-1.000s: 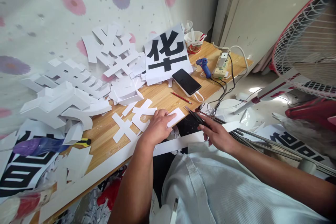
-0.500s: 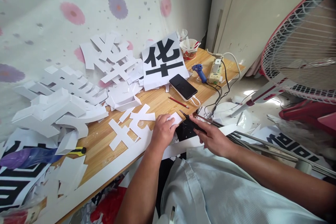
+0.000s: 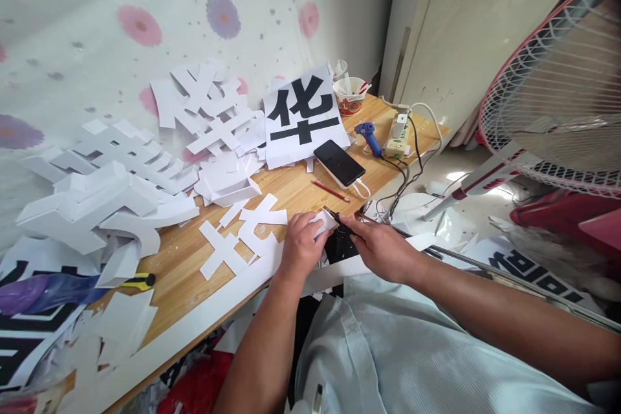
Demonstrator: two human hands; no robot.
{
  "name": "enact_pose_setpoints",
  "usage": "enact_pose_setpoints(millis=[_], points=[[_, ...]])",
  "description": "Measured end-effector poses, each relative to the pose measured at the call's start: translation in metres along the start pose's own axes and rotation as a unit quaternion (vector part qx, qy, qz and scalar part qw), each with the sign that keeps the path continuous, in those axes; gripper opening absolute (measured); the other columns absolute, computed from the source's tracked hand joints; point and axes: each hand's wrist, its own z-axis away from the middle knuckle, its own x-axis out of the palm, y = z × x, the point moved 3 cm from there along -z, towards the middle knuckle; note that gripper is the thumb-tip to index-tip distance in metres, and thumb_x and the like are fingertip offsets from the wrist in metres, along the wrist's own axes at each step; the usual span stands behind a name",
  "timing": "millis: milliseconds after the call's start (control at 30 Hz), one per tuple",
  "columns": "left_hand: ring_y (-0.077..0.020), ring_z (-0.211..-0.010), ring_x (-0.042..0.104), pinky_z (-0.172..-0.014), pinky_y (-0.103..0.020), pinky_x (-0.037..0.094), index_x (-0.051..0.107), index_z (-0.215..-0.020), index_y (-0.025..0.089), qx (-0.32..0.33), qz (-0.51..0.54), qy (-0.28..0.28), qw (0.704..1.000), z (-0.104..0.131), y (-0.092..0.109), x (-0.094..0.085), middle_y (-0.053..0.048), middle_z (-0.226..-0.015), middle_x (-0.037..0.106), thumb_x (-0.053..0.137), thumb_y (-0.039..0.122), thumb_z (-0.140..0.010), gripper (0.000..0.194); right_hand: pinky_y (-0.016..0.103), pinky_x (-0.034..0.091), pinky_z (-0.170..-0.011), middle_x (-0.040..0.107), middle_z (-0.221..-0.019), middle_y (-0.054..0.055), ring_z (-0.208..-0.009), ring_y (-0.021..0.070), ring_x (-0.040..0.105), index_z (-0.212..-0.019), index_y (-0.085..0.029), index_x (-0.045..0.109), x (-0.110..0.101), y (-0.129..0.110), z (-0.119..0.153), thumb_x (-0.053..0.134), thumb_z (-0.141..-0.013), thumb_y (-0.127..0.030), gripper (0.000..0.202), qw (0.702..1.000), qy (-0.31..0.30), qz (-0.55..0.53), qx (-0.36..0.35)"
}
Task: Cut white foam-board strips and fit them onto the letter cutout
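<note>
My left hand [image 3: 301, 242] is closed on a small white board piece [image 3: 326, 223] at the table's front edge, thumb on top. In my right hand [image 3: 381, 249] is a black utility knife [image 3: 337, 217], its tip at the far edge of that piece. My right fingers cover most of the knife's handle. Just left of my left hand lie white cut-out strokes, a cross-shaped one [image 3: 224, 251] and a curved one [image 3: 264, 223]. Beyond the hands are a red pencil [image 3: 330, 191] and a black phone [image 3: 339, 163] with a white cable.
White built-up letters [image 3: 92, 197] are heaped at the left, near a yellow-and-black cutter [image 3: 138, 281]. A printed character sheet [image 3: 276, 152] leans at the back. A blue glue gun [image 3: 369, 138], a power strip [image 3: 398, 132] and a paper bowl [image 3: 349, 103] stand right. A fan [image 3: 563, 90] is beside the table.
My right hand has moved left with the knife, bringing its tip to the board piece. The left hand stays almost in place. The view has shifted slightly.
</note>
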Motion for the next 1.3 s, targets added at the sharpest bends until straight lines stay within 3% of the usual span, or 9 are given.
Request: enact_pose_setpoints(millis=[300, 567, 967, 1300], points=[[-0.0289, -0.112, 0.069, -0.100, -0.052, 0.062, 0.080, -0.105, 0.023, -0.011, -0.006, -0.002, 1.000, 0.002, -0.001, 0.002, -0.012, -0.118, 0.077, 0.073, 0.017, -0.099, 0.011, 0.041, 0.057, -0.107, 0.080, -0.132, 0.021, -0.124, 0.0330, 0.077, -0.165, -0.011, 0.053, -0.003, -0.018, -0.005, 0.049, -0.105, -0.016, 0.061, 0.996, -0.034, 0.078, 0.005], [-0.0296, -0.112, 0.069, -0.100, -0.052, 0.061, 0.080, -0.106, 0.024, -0.019, 0.001, -0.004, 1.000, 0.003, -0.003, 0.003, -0.012, -0.120, 0.076, 0.075, 0.019, -0.099, 0.011, 0.035, 0.059, -0.100, 0.085, -0.121, 0.014, -0.115, 0.0303, 0.081, -0.162, -0.019, 0.058, -0.004, -0.021, -0.007, 0.055, -0.102, -0.019, 0.060, 0.995, -0.018, 0.092, 0.014], [-0.0305, -0.112, 0.069, -0.097, -0.052, 0.060, 0.080, -0.104, 0.024, -0.020, -0.003, -0.011, 1.000, 0.004, -0.002, 0.002, -0.012, -0.114, 0.076, 0.074, 0.020, -0.100, 0.008, 0.033, 0.058, -0.087, 0.085, -0.119, 0.015, -0.103, 0.0307, 0.082, -0.159, -0.018, 0.060, -0.014, -0.028, -0.006, 0.058, -0.098, -0.019, 0.061, 0.993, -0.033, 0.114, 0.011], [-0.0300, -0.115, 0.068, -0.099, -0.050, 0.059, 0.078, -0.098, 0.023, -0.016, 0.001, -0.007, 1.000, 0.004, 0.000, 0.002, -0.012, -0.115, 0.077, 0.073, 0.022, -0.101, 0.006, 0.035, 0.059, -0.091, 0.086, -0.116, 0.013, -0.104, 0.0310, 0.082, -0.158, -0.022, 0.063, -0.019, -0.025, 0.009, 0.056, -0.098, -0.018, 0.060, 0.995, -0.040, 0.093, 0.015]])
